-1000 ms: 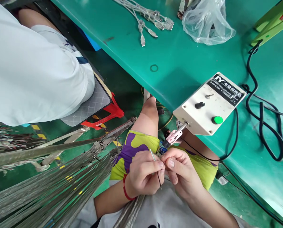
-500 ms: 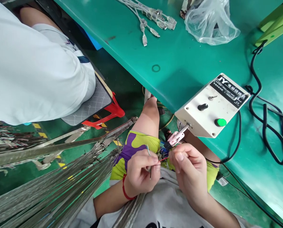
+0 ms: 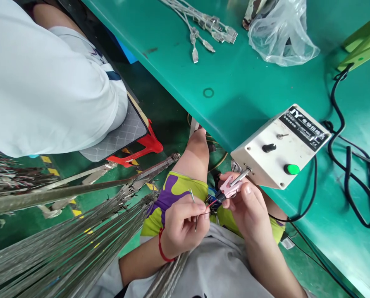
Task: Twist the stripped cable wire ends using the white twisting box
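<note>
My left hand (image 3: 186,225) is closed in a pinch on thin cable wires. A red wire (image 3: 213,203) and a dark one run from its fingertips toward the clip's dark tip, while pale and green wire ends (image 3: 192,194) stick up above the fingers. My right hand (image 3: 251,213) has its thumb and fingers around a pink clip (image 3: 229,187) with a dark tip. That clip sits on the metal shaft (image 3: 241,175) of a white control box (image 3: 265,163), which has a black knob, a toggle switch and a green button. Whether the wires are inside the clip is hard to see.
Grey cables (image 3: 88,244) hang in a thick bundle at left along a rail (image 3: 79,194). A person in a white shirt (image 3: 57,82) sits on a stool (image 3: 119,138) there. The green table (image 3: 178,78) bears USB cables (image 3: 209,27), a plastic bag (image 3: 282,37) and black cords (image 3: 347,178).
My right hand has moved from beside the clip up onto it, its fingers now around it. The left hand keeps its pinch on the wires. The view has shifted slightly.
</note>
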`<state>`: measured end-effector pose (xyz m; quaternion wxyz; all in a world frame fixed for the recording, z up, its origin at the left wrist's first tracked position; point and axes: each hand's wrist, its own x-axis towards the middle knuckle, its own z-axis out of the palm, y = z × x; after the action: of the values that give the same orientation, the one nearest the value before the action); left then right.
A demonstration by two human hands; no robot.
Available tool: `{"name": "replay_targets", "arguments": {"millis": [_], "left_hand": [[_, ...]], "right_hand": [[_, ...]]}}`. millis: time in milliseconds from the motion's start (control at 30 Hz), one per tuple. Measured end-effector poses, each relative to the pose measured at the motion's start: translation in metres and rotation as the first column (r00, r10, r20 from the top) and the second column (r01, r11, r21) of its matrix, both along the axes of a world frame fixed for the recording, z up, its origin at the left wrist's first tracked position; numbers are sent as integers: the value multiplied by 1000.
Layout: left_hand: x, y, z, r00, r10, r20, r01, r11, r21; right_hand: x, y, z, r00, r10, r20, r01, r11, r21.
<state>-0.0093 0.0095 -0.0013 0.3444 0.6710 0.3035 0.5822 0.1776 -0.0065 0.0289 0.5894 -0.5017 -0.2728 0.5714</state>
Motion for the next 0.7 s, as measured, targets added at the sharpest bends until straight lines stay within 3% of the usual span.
{"name": "replay_targets", "arguments": {"millis": [133, 367, 700], "left_hand": [[2, 1, 0, 999, 19, -32, -19, 1000, 12], [5, -1, 0, 995, 47, -93, -47, 999, 0], [7, 1, -2, 996, 32, -80, -32, 999, -3]], "right_hand": [[-3, 2, 0, 997, -35, 70, 28, 995, 94], [1, -5, -11, 998, -9, -56, 9, 1000, 2], [-2, 4, -5, 1000, -5, 18, 5, 1000, 14]]}}
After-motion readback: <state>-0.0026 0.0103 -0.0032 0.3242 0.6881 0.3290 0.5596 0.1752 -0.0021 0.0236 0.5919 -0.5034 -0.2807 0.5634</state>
